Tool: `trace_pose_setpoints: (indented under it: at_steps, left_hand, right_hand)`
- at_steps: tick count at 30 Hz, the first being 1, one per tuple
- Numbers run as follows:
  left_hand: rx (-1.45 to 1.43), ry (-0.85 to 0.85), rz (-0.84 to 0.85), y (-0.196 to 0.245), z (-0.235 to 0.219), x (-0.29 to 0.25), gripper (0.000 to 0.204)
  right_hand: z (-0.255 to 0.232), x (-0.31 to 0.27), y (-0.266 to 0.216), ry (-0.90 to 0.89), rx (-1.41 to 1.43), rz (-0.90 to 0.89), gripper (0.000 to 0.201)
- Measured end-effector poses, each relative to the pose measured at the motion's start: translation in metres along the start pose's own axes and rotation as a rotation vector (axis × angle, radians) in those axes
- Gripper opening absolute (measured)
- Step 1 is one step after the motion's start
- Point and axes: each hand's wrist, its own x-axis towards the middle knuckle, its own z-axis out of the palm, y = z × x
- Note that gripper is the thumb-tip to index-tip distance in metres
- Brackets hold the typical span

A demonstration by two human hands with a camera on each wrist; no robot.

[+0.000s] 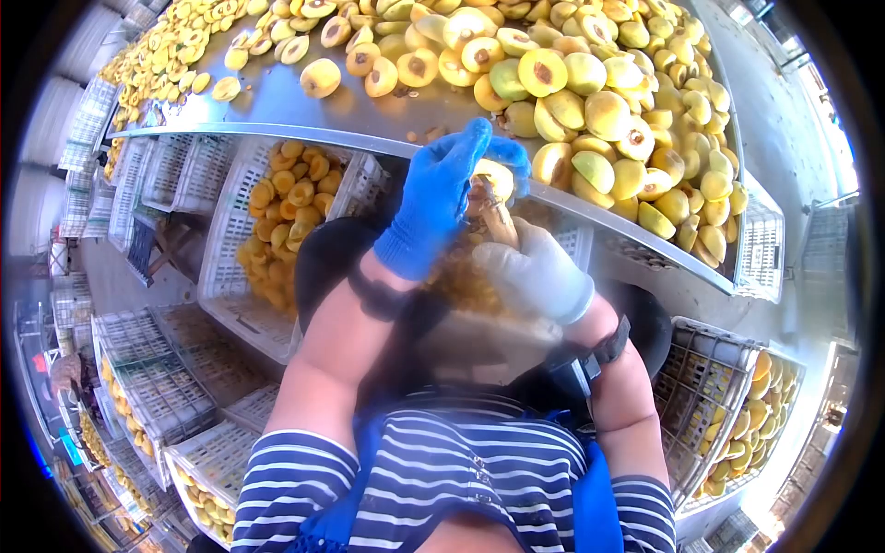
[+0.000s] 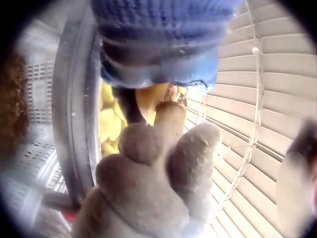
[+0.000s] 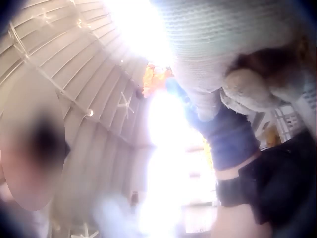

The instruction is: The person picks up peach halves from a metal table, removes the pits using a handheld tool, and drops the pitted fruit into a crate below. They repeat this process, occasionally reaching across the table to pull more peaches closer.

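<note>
My left hand (image 1: 429,207), in a blue knitted glove, holds a yellow peach half (image 1: 497,177) above my lap, close to the table's front edge. A pale glove covers my right hand (image 1: 539,274), whose fingers and thumb grip the wooden handle (image 1: 499,224) of a small tool. The tool's far end meets the peach half at its brownish middle; the blue glove partly hides its tip. In the left wrist view the handle (image 2: 170,121) runs from the pale fingers (image 2: 141,144) up under the blue glove (image 2: 158,54). Strong glare washes out much of the right wrist view.
A metal table (image 1: 277,88) carries a large heap of peach halves (image 1: 608,120), many with brown pits. Beneath its edge, at left, a white crate (image 1: 221,267) holds orange-yellow halves (image 1: 290,198). More filled crates stand at lower left and at right, including a slatted one (image 1: 705,392).
</note>
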Motion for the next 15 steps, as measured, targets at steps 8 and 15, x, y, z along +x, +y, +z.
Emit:
trace_pose_setpoints:
  at_steps: [8,15]
  left_hand:
    - [-0.195,-0.19,0.167,-0.013,0.003,0.008,0.048]
    - [-0.808,0.117,-0.357,0.02,-0.001,0.006,0.057]
  right_hand:
    - [-0.003,-0.001,0.01,-0.132,0.219,-0.02,0.034]
    - [-0.013,-0.019,0.007,-0.402,0.33,-0.085,0.048]
